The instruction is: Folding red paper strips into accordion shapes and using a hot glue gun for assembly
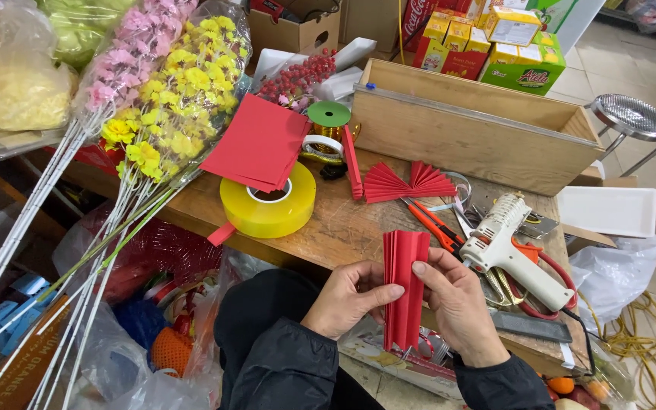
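Observation:
A red paper sheet folded into accordion pleats (405, 285) stands upright between my hands at the table's near edge. My left hand (348, 298) pinches its left side with the thumb. My right hand (455, 298) presses its right side with thumb and fingers. Two finished red pleated fans (406, 182) lie on the wooden table (343, 224) beyond. A stack of flat red paper squares (258, 144) rests on a large yellow tape roll (269, 205).
A white glue gun (512, 247) and orange-handled scissors (433, 222) lie right of my hands. A wooden box (471, 125) stands at the back. Bunches of yellow and pink artificial flowers (168, 83) lean on the left. A metal stool (632, 118) stands at the right.

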